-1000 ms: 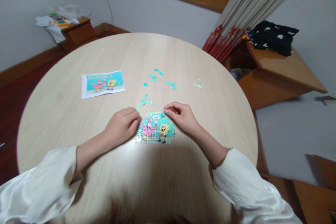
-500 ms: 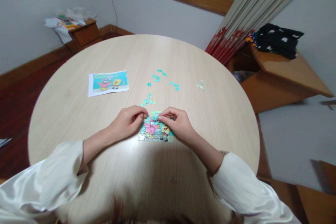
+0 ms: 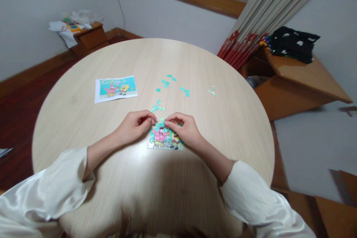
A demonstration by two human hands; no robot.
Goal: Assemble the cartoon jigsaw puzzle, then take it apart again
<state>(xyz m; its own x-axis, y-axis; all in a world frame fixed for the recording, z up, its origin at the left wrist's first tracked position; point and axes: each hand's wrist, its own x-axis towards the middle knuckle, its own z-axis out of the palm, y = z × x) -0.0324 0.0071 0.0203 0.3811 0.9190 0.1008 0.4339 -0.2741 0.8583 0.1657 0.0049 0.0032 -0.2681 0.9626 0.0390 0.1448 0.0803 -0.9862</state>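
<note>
The partly joined puzzle (image 3: 160, 137) lies on the round counter (image 3: 134, 182); the right hand (image 3: 186, 129) reaches over its far part, thumb and fingers nearly together; the left hand (image 3: 135, 125) curls loosely at its far left corner; whether either of the hands pinches a piece, I cannot tell; loose pieces (image 3: 166, 84) lie beyond the puzzle, a printed picture (image 3: 117, 88) beyond it leftward.

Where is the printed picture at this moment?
In the head view, the printed picture lies on the left side of the table, beyond the left hand and left of the loose teal pieces.
</note>
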